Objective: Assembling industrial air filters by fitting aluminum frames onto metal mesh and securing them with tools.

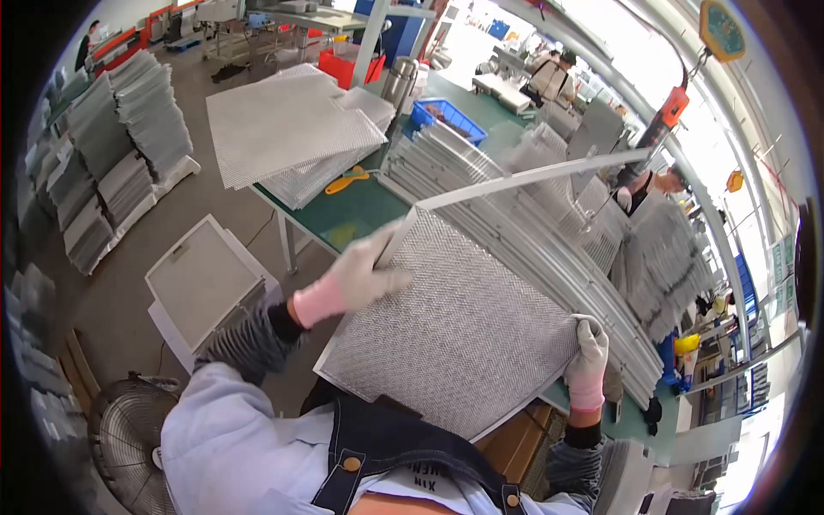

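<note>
A silver metal mesh filter panel (pixel 455 326) lies tilted in front of me, its near part close to my apron. A light metal frame strip (pixel 532 176) runs from its upper left corner out to the far right, apart from the mesh's far right edge. My left hand (pixel 360 270), in a white glove with a pink cuff, grips the panel's left edge near that corner, its thumb over the mesh. My right hand (pixel 589 356), gloved alike, is closed on the mesh's right corner. The fingers under the panel are hidden.
Long metal frame strips (pixel 549 257) lie along the green table (pixel 330 225). Loose mesh sheets (pixel 287 129), a yellow-handled tool (pixel 348 180), a steel flask (pixel 399 83) and a blue bin (pixel 448 120) are beyond. An orange power tool (pixel 672 107) hangs at right; a fan (pixel 129 438) stands at lower left.
</note>
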